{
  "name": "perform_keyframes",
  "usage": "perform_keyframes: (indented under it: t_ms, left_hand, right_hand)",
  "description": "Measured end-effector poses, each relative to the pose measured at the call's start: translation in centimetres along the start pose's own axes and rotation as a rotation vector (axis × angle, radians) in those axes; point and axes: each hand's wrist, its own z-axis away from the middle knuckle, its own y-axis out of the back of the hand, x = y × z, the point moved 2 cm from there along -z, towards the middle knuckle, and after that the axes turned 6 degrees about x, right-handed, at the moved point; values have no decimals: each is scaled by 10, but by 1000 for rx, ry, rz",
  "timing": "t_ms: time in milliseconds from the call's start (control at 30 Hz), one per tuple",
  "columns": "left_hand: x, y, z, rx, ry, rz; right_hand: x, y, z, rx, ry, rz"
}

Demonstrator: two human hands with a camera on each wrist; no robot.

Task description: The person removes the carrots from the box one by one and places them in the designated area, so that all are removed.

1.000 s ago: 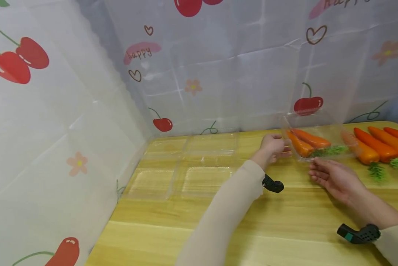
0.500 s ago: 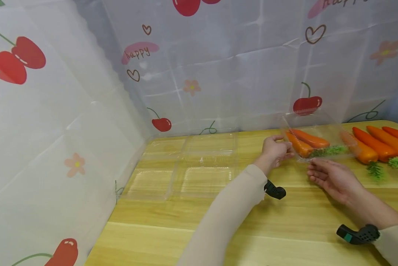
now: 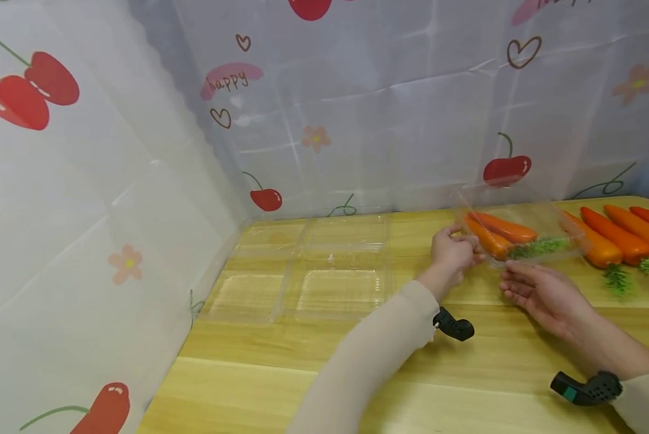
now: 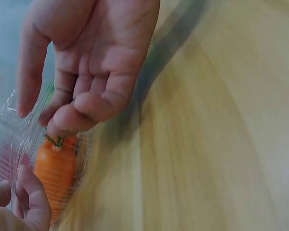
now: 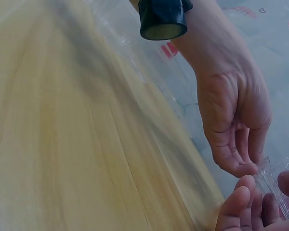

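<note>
A clear plastic clamshell box (image 3: 554, 208) holds orange carrots (image 3: 505, 227) with green tops, near the back right of the table. At its front left corner, my left hand (image 3: 453, 256) pinches the rim between thumb and fingers; the right wrist view also shows this left hand (image 5: 233, 120). My right hand (image 3: 546, 295) holds the front rim, its thumb on one side and curled fingers on the other. In the left wrist view, the right hand (image 4: 96, 62) is above a carrot (image 4: 55, 171) behind clear plastic. I cannot tell whether the lid is fastened.
Several more carrots (image 3: 619, 236) lie in a row just right of the box. Two clear plastic boxes (image 3: 337, 292) lie unfolded on the left of the wooden table (image 3: 259, 386). A cherry-printed cloth (image 3: 378, 132) hangs right behind the table and along its left side.
My left hand has shifted slightly to the right, in against the box's front left corner, and its fingers have closed on the rim. My right hand has stayed nearly still.
</note>
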Motion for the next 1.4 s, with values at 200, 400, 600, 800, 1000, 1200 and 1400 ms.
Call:
perform_keyframes:
  t_ms: [200,400,600,800,1000,1200,1400]
  left_hand:
    - [-4,-2,10,45,-3,60]
    - [-8,-2,18,59,-19,94]
    - [-12,3,26,53,-55,96]
    - [-14,13,31,26,-109,61]
    - [-13,24,34,16,-176,-23]
    - [-11,32,36,25,-208,-20]
    - [-12,43,36,46,-241,-54]
  right_hand:
    - [2,-1,2,-13,-14,26]
    - [3,-2,5,-19,-31,50]
    - [3,-3,7,-7,-26,96]
    - [3,0,11,-17,2,153]
    - [0,6,16,-21,-35,188]
    - [-1,18,20,-51,-68,246]
    - [-3,32,24,-191,-78,271]
